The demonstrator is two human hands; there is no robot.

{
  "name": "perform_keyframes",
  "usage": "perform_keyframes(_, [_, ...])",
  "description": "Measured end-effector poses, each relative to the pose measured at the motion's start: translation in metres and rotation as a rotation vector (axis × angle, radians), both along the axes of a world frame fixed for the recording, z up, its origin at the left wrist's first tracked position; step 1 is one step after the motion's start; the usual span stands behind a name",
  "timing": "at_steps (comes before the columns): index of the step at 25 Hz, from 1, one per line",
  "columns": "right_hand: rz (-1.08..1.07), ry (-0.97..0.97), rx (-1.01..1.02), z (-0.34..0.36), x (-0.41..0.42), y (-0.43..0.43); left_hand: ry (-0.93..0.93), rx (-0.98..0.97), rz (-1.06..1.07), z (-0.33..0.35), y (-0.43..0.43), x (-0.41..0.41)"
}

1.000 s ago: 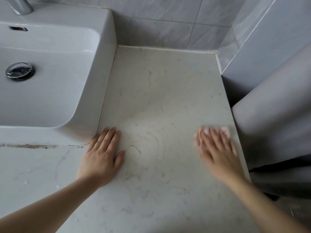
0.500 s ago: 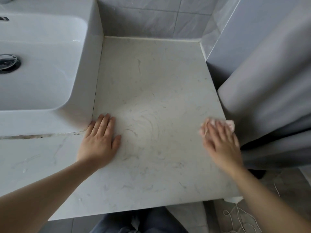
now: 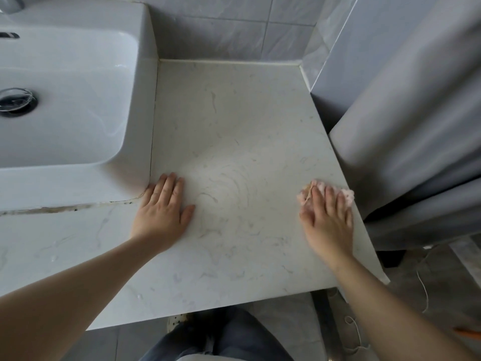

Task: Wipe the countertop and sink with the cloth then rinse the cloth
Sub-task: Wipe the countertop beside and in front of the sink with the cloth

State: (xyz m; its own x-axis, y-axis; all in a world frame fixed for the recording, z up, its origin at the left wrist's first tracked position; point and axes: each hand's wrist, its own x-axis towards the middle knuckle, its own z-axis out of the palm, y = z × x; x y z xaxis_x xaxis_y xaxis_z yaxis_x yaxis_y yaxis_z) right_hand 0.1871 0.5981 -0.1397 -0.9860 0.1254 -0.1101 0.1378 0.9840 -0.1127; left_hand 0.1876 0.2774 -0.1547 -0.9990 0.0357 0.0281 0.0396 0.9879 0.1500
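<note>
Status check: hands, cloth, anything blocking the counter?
Left hand flat on countertop by sink. Right hand pressing pink cloth near right edge. Grey curtain hangs beside that edge.

An off-white stone countertop (image 3: 234,126) was patterned with thin grey veins, swirled near its front middle. At its right edge a fluffy pale pink cloth (image 3: 347,195) was seen. A white ceramic sink (image 3: 78,183) was set at the left, with a round chrome drain plug (image 3: 17,101). The sealant seam (image 3: 65,207) along the sink's front was speckled with dark brown and black. The grey wall tiles (image 3: 221,29) behind the back edge were clouded with paler streaks. A plain grey curtain (image 3: 416,126) was hung beyond the right edge.
</note>
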Motion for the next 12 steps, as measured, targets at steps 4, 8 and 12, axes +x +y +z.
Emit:
perform_keyframes(4, [0.357, 0.046, 0.073, -0.009, 0.068, -0.042, -0.051, -0.021, -0.088, 0.001, -0.009, 0.007])
perform_keyframes(8, [0.366, 0.141, 0.162, 0.002, 0.052, -0.042, -0.102, -0.068, -0.184, 0.010, -0.028, 0.012])
perform_keyframes(12, [0.398, 0.080, 0.077, -0.008, 0.038, -0.056, -0.133, -0.065, -0.248, 0.012, -0.044, 0.023])
